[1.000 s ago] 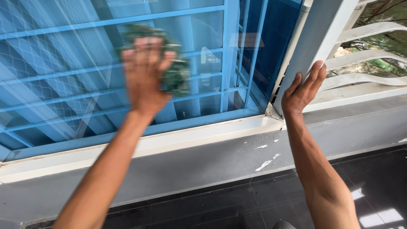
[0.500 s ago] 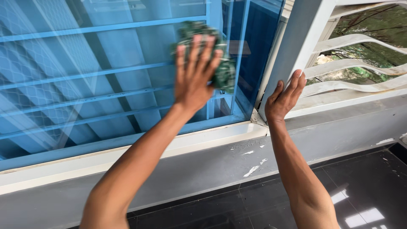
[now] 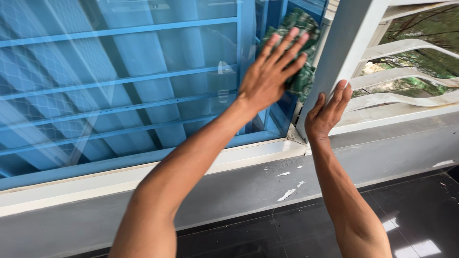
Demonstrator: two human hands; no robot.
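Two hands work at a window. Left hand [image 3: 270, 79], fingers spread almost flat, presses a green cloth [image 3: 300, 52] against the glass [image 3: 143, 86]; the cloth shows above and to the right of the fingertips and is pinned under the palm rather than gripped, which likely spreads the pressure over a wide patch. Right hand [image 3: 326, 114], open with fingers extended upward, lies flat against the white post [image 3: 351, 43] just right of the cloth, apparently to brace the body; it holds nothing. Blue bars [image 3: 119, 71] run behind the glass, left of the left hand. Below both hands runs a white sill [image 3: 239, 160], then a grey ledge [image 3: 267, 186] with flaked paint, and a dark tiled floor [image 3: 420, 210] beneath the right forearm. White curved rails [image 3: 406, 71] lie to the right of the right hand.

Compared with half a second ago, the left hand and cloth have travelled rightward and slightly upward, from mid-pane to the pane's right edge, now nearly meeting the post. The right hand keeps its place on the post.
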